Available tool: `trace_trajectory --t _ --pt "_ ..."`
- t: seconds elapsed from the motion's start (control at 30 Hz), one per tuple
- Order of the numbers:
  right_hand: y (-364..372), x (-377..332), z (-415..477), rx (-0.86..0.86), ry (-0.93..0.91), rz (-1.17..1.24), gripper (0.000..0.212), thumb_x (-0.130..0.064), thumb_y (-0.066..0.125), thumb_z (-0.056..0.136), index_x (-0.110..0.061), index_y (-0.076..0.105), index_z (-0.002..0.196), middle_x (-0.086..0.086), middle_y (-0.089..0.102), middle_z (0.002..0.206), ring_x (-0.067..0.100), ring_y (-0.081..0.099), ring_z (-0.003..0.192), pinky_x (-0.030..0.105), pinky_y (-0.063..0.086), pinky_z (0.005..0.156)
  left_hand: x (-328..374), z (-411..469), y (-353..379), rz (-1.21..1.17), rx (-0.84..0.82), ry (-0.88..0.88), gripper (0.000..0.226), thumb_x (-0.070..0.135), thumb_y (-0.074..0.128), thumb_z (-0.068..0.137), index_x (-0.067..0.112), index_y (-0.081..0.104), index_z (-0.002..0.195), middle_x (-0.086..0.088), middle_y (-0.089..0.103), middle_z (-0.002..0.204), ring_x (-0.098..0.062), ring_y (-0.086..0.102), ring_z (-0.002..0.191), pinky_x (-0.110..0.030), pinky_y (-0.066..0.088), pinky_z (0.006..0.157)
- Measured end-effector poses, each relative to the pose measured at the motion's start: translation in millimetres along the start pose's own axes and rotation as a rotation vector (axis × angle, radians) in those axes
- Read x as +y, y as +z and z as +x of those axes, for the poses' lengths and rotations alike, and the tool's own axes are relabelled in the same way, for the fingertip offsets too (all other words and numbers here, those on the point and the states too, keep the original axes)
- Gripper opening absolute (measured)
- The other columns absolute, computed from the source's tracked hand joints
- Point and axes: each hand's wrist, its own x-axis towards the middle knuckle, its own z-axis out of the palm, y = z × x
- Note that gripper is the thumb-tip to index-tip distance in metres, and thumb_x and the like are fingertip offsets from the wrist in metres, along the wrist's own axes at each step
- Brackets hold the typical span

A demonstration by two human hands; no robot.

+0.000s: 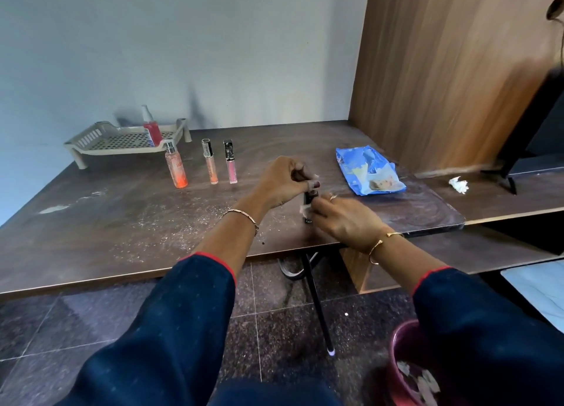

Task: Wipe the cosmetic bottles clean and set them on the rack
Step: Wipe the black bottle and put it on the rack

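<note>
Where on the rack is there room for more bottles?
The beige rack is bare across its left and middle grid; only the red spray bottle stands at its right end. In front, the orange spray bottle and two lip gloss tubes crowd the table.

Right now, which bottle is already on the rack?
The red bottle with the clear cap. It alone stands on the rack; the orange bottle, peach tube and pink tube stand on the table.
</note>
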Motion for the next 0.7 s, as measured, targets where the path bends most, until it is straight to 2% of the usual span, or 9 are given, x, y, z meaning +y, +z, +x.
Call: trace_trajectory --t 0.1,0.17,0.23,0.4,0.53,0.6,0.7 --pt "2 -5 -2 -0.126 -0.099 -0.043 0.024 -0.011 0.043 0.085 -0.007 0.067 0.085 0.009 0.058 0.086 0.025 0.055 0.067 0.032 0.035 0.039 -3 2 -1 0.010 -0.006 -0.010 0.009 0.007 0.076 0.075 0.005 0.072 0.082 -0.011 0.074 0.089 -0.022 0.071 0.083 -0.038 0.055 0.084" --pt "0 -2 3 -0.118 -0.145 -0.048 0.028 -0.009 0.040 0.084 -0.008 0.067 0.082 0.009 0.060 0.086 0.025 0.057 0.066 0.031 0.038 0.039 -3 3 -1 0.020 -0.009 -0.014 0.010 0.008 0.077 0.075 0.004 0.072 0.082 -0.009 0.074 0.089 -0.015 0.070 0.080 -0.037 0.056 0.084" --pt "-6 5 8 -0.093 -0.178 -0.041 0.027 -0.007 0.040 0.084 -0.009 0.067 0.081 0.010 0.060 0.085 0.026 0.058 0.065 0.032 0.042 0.039 -4 3 0 0.024 0.000 -0.016 0.009 0.009 0.077 0.074 0.006 0.072 0.080 -0.007 0.074 0.087 -0.015 0.070 0.081 -0.038 0.056 0.084" --pt "-17 15 8 -0.003 0.044 -0.041 0.022 -0.006 0.045 0.086 -0.005 0.066 0.093 0.012 0.057 0.084 0.029 0.054 0.065 0.033 0.037 0.040 -6 4 -1 0.044 -0.009 0.003 0.007 0.010 0.077 0.075 0.014 0.071 0.074 -0.008 0.074 0.084 -0.020 0.071 0.081 -0.043 0.057 0.082" --pt "-1 5 -5 -0.068 -0.029 -0.021 0.022 -0.008 0.043 0.086 -0.007 0.065 0.086 0.011 0.057 0.083 0.028 0.055 0.065 0.035 0.042 0.039 -7 4 -2 0.038 -0.005 -0.009 0.021 0.012 0.077 0.074 0.027 0.066 0.064 -0.007 0.075 0.085 -0.025 0.071 0.084 -0.045 0.057 0.082" --pt "2 4 -9 -0.124 -0.048 -0.012 0.027 -0.010 0.039 0.085 -0.009 0.065 0.083 0.010 0.058 0.083 0.027 0.057 0.067 0.035 0.044 0.039 -7 4 -3 0.035 -0.007 -0.009 0.021 0.012 0.077 0.074 0.027 0.067 0.064 -0.006 0.075 0.084 -0.023 0.071 0.083 -0.043 0.057 0.082" --pt "-6 7 -2 -0.044 0.006 -0.011 0.022 -0.007 0.042 0.082 -0.007 0.064 0.082 0.011 0.058 0.081 0.028 0.056 0.064 0.034 0.042 0.039 -4 3 -2 0.040 -0.002 0.006 0.017 0.009 0.076 0.075 0.022 0.068 0.068 -0.006 0.074 0.084 -0.010 0.068 0.073 -0.029 0.057 0.077"
